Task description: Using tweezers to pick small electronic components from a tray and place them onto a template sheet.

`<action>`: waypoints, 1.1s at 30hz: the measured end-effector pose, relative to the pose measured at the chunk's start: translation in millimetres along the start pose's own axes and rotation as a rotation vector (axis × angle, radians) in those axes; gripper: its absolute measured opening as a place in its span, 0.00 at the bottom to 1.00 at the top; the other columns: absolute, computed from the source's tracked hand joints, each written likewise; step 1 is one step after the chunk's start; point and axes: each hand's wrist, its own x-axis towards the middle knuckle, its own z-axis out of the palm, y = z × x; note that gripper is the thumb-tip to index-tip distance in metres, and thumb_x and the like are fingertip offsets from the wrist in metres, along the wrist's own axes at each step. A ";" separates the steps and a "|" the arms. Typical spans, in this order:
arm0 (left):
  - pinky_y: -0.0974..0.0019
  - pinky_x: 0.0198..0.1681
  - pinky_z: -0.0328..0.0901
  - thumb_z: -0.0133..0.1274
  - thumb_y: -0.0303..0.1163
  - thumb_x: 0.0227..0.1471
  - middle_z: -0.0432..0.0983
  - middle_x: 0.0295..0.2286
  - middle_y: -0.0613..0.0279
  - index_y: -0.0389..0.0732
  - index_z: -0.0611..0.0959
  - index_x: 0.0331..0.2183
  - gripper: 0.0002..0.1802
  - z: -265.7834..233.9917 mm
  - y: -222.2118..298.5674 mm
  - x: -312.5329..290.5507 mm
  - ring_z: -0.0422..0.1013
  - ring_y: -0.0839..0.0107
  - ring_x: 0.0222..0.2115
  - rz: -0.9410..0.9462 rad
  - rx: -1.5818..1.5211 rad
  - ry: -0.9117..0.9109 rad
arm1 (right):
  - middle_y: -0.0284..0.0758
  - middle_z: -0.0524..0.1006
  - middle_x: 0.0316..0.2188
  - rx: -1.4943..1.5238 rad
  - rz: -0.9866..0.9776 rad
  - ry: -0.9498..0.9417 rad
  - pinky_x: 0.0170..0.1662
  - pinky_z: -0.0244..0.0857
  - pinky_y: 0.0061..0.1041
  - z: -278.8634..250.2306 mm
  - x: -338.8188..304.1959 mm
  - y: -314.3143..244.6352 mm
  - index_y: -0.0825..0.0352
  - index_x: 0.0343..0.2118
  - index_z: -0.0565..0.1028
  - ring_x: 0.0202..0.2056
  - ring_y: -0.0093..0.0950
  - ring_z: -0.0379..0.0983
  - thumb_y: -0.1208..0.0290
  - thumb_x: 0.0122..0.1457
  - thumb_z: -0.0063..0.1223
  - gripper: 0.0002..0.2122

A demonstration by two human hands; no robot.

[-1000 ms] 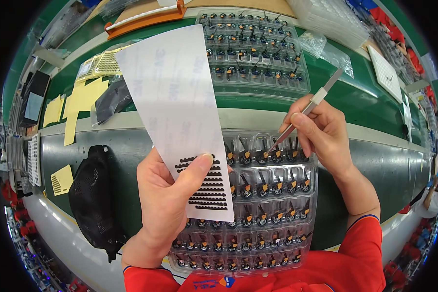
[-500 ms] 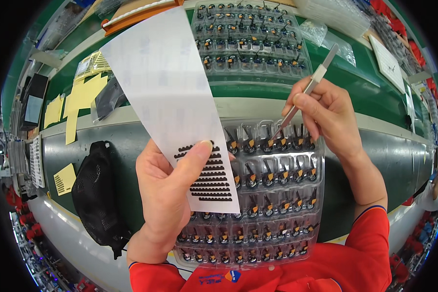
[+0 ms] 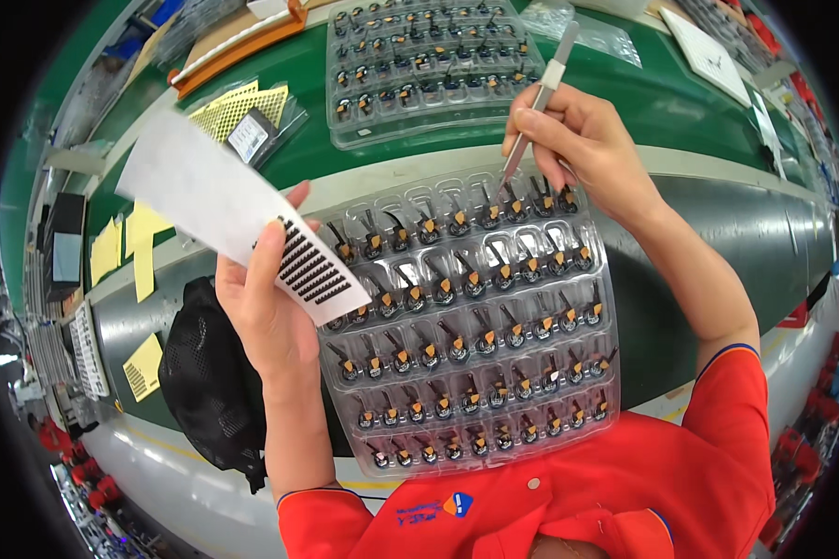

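Pinched in my left hand [image 3: 275,312] is a white backing sheet [image 3: 191,186] with rows of small black toothed strips near its lower end. It hangs tilted over the left side of a clear plastic tray [image 3: 609,326]. Rows of small round black parts [image 3: 457,349] with short leads and orange patches fill the tray's pockets. My right hand [image 3: 583,140] grips metal tweezers [image 3: 552,74], points down, at the tray's far row toward the right. Whether the tips touch a part or hold anything is too small to tell.
Beyond lies a second clear tray [image 3: 364,138] of similar parts on the green bench. Yellow sheets [image 3: 143,368] and a bagged dark packet [image 3: 252,135] are at the left, beside a black mesh bag [image 3: 210,382]. A white board [image 3: 704,56] sits far right.
My left hand and the sheet have swung left, off most of the tray, uncovering its left pockets. The tweezers remain at the far row. The whole view has shifted somewhat.
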 end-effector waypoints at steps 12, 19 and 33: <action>0.73 0.33 0.67 0.48 0.24 0.48 0.67 0.42 0.34 0.29 0.69 0.41 0.17 -20.1 -13.9 -6.5 0.73 0.71 0.28 -0.047 -0.156 0.006 | 0.35 0.74 0.25 0.014 0.040 -0.008 0.16 0.51 0.10 3.7 -3.8 -1.7 0.70 0.30 0.68 0.13 0.12 0.60 0.69 0.58 0.45 0.08; 0.74 0.32 0.68 0.48 0.25 0.47 0.67 0.42 0.34 0.29 0.70 0.41 0.17 -18.0 -15.1 -6.6 0.73 0.72 0.27 -0.050 -0.085 0.022 | 0.37 0.74 0.25 0.021 0.075 -0.025 0.16 0.52 0.11 6.3 -3.5 -2.7 0.71 0.30 0.68 0.12 0.13 0.60 0.72 0.58 0.45 0.07; 0.74 0.32 0.68 0.49 0.25 0.46 0.68 0.42 0.35 0.30 0.69 0.41 0.17 -16.7 -13.8 -7.0 0.73 0.72 0.26 -0.077 -0.067 0.057 | 0.39 0.73 0.25 0.031 0.060 -0.034 0.17 0.54 0.12 5.8 -3.1 0.5 0.73 0.30 0.67 0.12 0.15 0.61 0.76 0.57 0.44 0.04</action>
